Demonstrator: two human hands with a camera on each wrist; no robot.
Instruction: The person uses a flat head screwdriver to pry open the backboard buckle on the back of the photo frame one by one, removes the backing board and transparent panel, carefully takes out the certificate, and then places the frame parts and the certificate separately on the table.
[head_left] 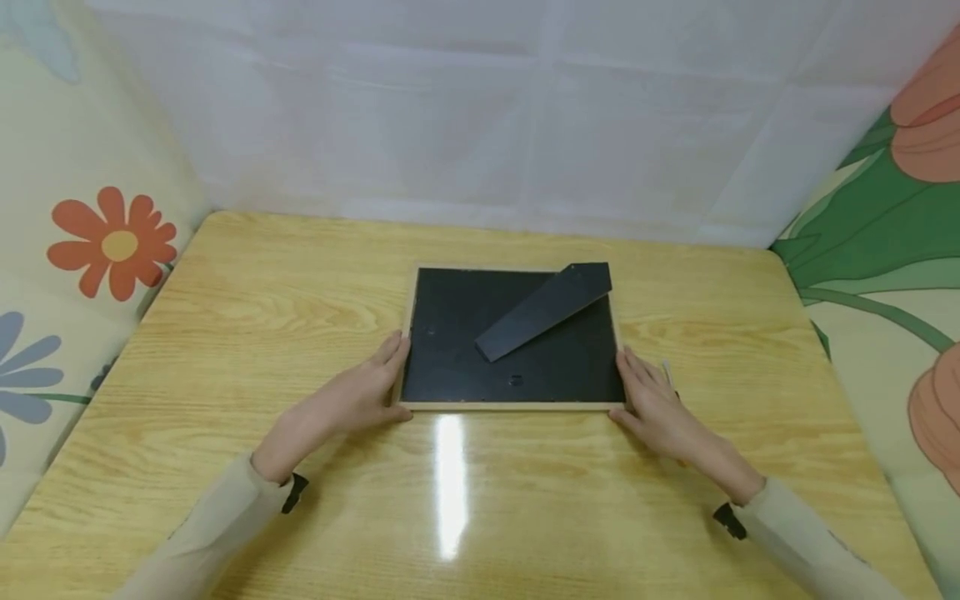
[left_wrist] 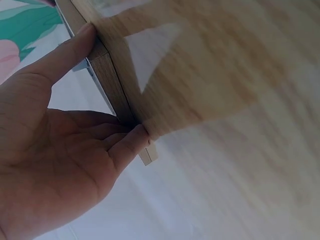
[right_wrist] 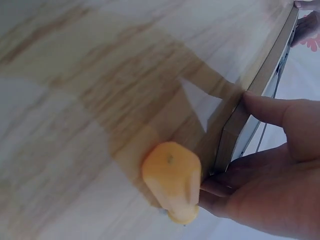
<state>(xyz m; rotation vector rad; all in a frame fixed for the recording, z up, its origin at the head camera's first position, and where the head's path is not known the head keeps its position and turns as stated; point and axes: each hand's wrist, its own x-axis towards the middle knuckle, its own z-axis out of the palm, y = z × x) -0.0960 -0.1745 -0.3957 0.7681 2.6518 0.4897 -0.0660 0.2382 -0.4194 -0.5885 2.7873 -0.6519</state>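
A picture frame with a pale wooden border lies face down on the table, its black backing up. A black stand leg runs slantwise across the backing. My left hand holds the near left corner, thumb on the front edge and fingers along the left side. On the opposite corner my right hand grips in the same way. The left wrist view shows the wooden edge between thumb and fingers. Beside my right hand lies a screwdriver with an orange handle; that hand mostly hides it in the head view.
The wood-grain table meets a white cloth backdrop at its far edge. Flower-patterned panels stand at the left and right. A bright light reflection lies on the tabletop in front of the picture frame.
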